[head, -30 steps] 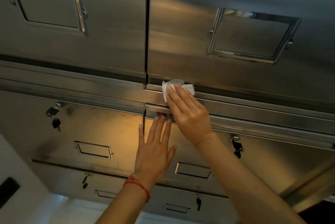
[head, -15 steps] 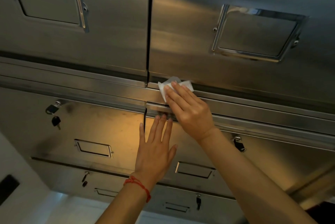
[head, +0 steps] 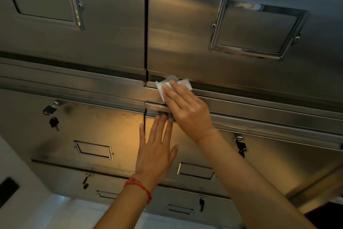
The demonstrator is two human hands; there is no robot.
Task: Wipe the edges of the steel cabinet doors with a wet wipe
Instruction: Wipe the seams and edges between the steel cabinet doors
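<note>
Left hand [head: 156, 152], nearest the camera and wearing a red string bracelet [head: 138, 188], lies flat with fingers straight and together on a lower cabinet door [head: 104, 128], holding nothing. Beyond it, the right hand [head: 187, 108] presses a crumpled white wet wipe [head: 172, 84] with straight fingers against the bottom edge of the upper right door [head: 222, 65], just right of the dark vertical gap [head: 146, 24]. That edge runs long to the right, so I judge the right hand better placed. Brushed steel looks smooth, hard, faintly smudged.

padlock [head: 49, 109] | hanging keys [head: 54, 122] | red wrist string [head: 140, 188] | white floor [head: 61, 214]
</note>
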